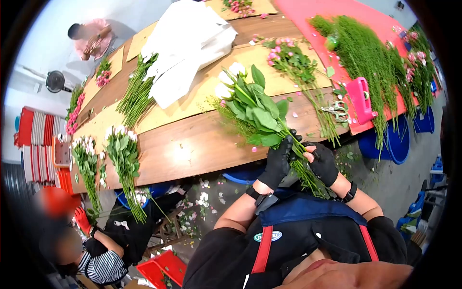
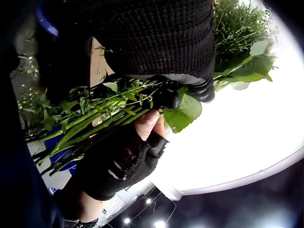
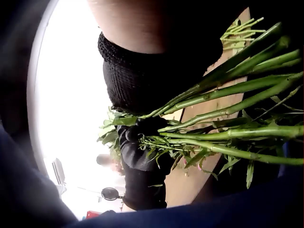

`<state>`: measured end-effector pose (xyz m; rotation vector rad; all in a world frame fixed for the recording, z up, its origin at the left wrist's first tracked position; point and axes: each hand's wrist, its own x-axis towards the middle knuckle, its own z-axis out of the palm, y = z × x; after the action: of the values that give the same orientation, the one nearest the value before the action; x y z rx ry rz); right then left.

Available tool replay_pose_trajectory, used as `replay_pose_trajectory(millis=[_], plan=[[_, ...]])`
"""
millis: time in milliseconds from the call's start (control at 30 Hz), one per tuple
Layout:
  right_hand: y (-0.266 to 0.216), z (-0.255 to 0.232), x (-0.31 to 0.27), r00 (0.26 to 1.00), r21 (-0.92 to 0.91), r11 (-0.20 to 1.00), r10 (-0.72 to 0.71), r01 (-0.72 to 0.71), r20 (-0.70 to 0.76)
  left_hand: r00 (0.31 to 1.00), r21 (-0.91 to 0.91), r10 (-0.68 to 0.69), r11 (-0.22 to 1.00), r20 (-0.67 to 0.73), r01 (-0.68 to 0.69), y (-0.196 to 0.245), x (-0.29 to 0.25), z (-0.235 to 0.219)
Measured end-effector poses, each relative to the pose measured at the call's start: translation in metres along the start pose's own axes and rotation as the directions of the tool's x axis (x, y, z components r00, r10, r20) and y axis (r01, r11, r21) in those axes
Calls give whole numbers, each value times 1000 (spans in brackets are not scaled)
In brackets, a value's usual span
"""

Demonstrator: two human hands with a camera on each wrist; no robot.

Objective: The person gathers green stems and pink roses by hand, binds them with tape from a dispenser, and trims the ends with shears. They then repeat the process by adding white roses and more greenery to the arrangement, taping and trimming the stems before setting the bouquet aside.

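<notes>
The left hand (image 1: 277,164), in a black glove, is curled round the stems of a bouquet (image 1: 262,113) just beneath its leaves, while the right hand (image 1: 322,164), gloved with bare thumb and fingertip showing, grips the same stems just beside it. The bouquet is held aslant in front of the body at the table's near edge, its head over the wood. Its stems (image 3: 266,132) are thick, smooth and bright green, of uneven length, and fan out below the grip, with small narrow leaves among them. Above the hands come broad, pointed, glossy leaves, some paler; a feathery yellow-green spray (image 1: 231,118) spreads along one side. At the top sit a few white roses (image 1: 224,86), close together. Past them, brown cardboard (image 1: 207,101) covers part of the wooden table (image 1: 187,144), with white sheeting (image 1: 178,58) lying across it. A pink-flowered bunch (image 1: 291,60) lies to the right, near scissors (image 1: 339,113) and a pink holder (image 1: 360,102).
</notes>
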<state>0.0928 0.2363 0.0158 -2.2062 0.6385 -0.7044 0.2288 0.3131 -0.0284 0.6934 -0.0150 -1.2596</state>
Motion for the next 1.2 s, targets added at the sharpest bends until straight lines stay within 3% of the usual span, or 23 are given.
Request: replay_pose_trajectory(millis=[33,133,167,267,333,400,433,467,533,667,700,733,800,833,867,933,1000,1033,1067,1100,1200], plan=[[2,-13,-3,994,65,992,103,-105,33,1000,-24,-3,1000,11,3,-7,5,9],[25,-46,-17,974,154,962,223,-228,48,999,114,-29,993,42,24,-26,17,35],[32,-59,-20,976,146,965,214,-218,39,999,133,-47,990,18,44,-34,20,46],[73,-99,-29,919,115,917,363,-381,151,999,158,-46,986,0,45,-66,40,77],[81,-127,-24,974,50,987,144,-155,173,994,189,70,980,-84,-53,-90,49,118],[74,-162,-23,889,-18,947,308,-321,339,997,245,-5,969,-75,23,-98,50,162],[100,-164,-29,926,7,963,256,-268,278,993,170,17,985,-115,3,-120,64,169],[128,-165,-36,940,-20,962,271,-273,204,983,271,154,955,-103,-121,-143,76,171],[136,-188,-32,887,96,915,349,-393,302,989,265,86,963,-118,-52,-156,87,193],[164,-228,-33,952,9,959,280,-283,120,991,166,75,985,-114,-56,-174,101,237],[160,-242,-27,973,51,973,224,-227,58,988,267,141,956,-55,-122,-180,109,233],[163,-254,-24,969,36,973,224,-229,108,994,128,65,990,-85,-54,-177,110,247],[173,-269,-19,962,-13,975,223,-223,157,990,86,138,987,-1,-138,-186,125,249],[175,-276,-17,950,-83,970,239,-226,202,949,327,307,891,80,-315,-191,122,250],[177,-275,-15,977,-74,983,174,-167,119,877,526,437,707,201,-472,-193,119,248],[174,-284,-12,980,-29,990,138,-136,146,816,620,476,543,328,-566,-186,116,247],[161,-293,-8,977,-62,991,129,-120,172,879,522,377,707,293,-477,-173,118,243],[159,-296,-5,976,-79,990,129,-116,175,796,747,344,295,499,-596,-162,109,244],[164,-299,-2,950,-146,974,204,-172,238,617,691,329,-195,715,-696,-160,112,230],[172,-302,0,951,-114,979,190,-167,245,888,875,144,162,436,-456,-146,102,243],[186,-320,5,919,-124,970,239,-210,313,941,938,-31,97,338,-334,-159,86,250]])
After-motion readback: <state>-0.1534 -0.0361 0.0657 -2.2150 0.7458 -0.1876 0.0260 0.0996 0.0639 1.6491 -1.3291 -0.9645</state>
